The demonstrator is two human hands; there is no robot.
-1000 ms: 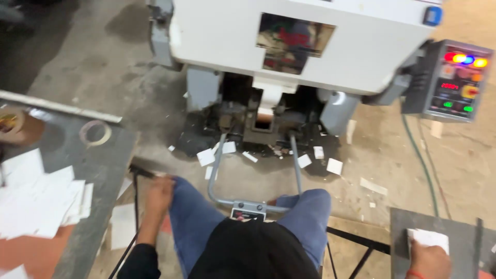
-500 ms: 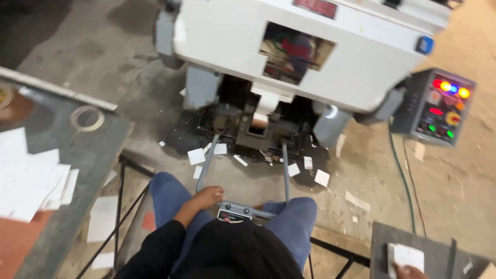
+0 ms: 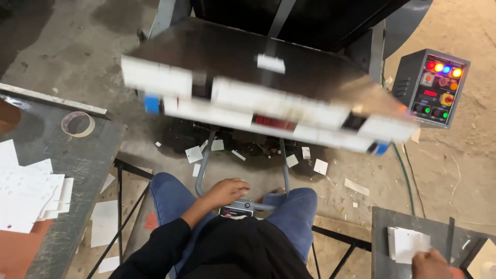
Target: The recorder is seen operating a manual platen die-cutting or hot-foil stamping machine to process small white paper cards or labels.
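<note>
I sit facing a large press. Its flat dark plate (image 3: 243, 57), edged with white blocks, is blurred with motion and stretches out above my knees. My left hand (image 3: 227, 192) lies with loosely curled fingers on the grey tube frame (image 3: 202, 170) between my knees, holding nothing. At the bottom right, half cut off by the picture edge, my right hand (image 3: 431, 262) grips the near edge of a small stack of white cards (image 3: 405, 242) on a small grey stand (image 3: 385, 219).
A control box (image 3: 431, 88) with coloured lights stands at the right of the press. A grey table (image 3: 88, 160) on my left carries loose white sheets (image 3: 28, 194) and a tape roll (image 3: 77, 124). White paper scraps (image 3: 194, 154) litter the concrete floor under the press.
The press plate has swung from upright to nearly flat above my knees. My left hand came from my left side to the frame between my knees. My right hand stayed on the cards.
</note>
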